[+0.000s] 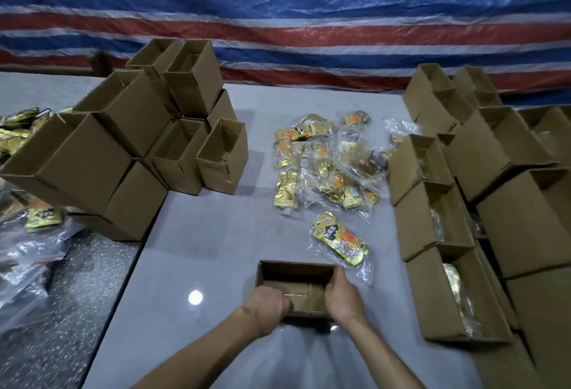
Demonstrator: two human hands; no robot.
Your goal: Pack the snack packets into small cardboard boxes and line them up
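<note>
cardboard and gold foil at far left: bagged snack packets (37,221) are lying heaped on a speckled surface (77,280) beside the grey tabletop (191,249). empty cardboard boxes (92,153) are sitting stacked next to them. some are tipped on their sides, openings facing up or toward the camera. the stack is straddling the tabletop's left edge.

front centre: a small cardboard box (296,271) is standing open-topped on the tabletop, only its bottom flaps showing inside. the left hand (269,308) is gripping the near left corner, fingers curling over the rim and into the box. the right hand (343,293) is clasping the right wall, one digit reaching up along the rim.

just beyond the right hand, a single bagged packet (340,242) is lying flat, yellow-gold face up, close to the box's far right corner. cannot tell whether it is touching the box. farther back, a loose pile of packets (324,169) is spreading across the middle of the tabletop.

at right, a row of open boxes (432,221) is running front to back, sides touching, gold packets showing inside the nearer ones. more boxes (509,153) are standing right of that row.

a striped tarp (278,8), red, white and blue, is hanging across the whole background.
</note>
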